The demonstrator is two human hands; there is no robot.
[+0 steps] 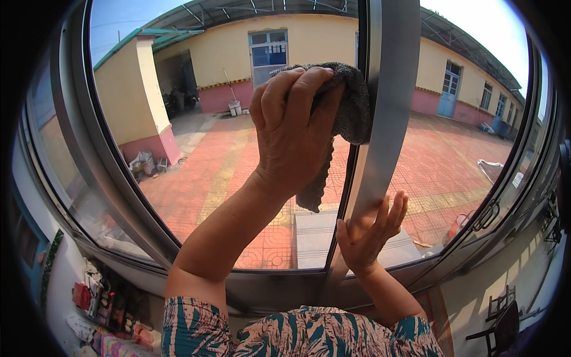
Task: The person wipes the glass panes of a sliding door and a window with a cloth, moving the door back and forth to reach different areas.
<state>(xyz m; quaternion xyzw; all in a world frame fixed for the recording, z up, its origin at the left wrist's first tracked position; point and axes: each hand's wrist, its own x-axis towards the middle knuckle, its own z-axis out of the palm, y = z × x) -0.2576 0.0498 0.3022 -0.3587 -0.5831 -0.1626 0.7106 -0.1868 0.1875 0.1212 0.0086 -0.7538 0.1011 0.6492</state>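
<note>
My left hand (291,128) is raised high and closed round a dark grey cloth (351,107). The cloth lies against the left glass pane (214,154), at its right edge beside the metal upright of the frame (389,77). One end of the cloth hangs down below the hand. Lower and to the right, my right hand (372,235) rests against the lower part of that upright, fingers stretched out and apart, with nothing in it.
Through the glass a red-tiled yard (446,160) and a yellow and pink building (220,53) show. Indoors, shoes and bags on a rack (110,309) stand at the lower left, and a dark chair (502,327) at the lower right. A door handle (488,215) sits on the right.
</note>
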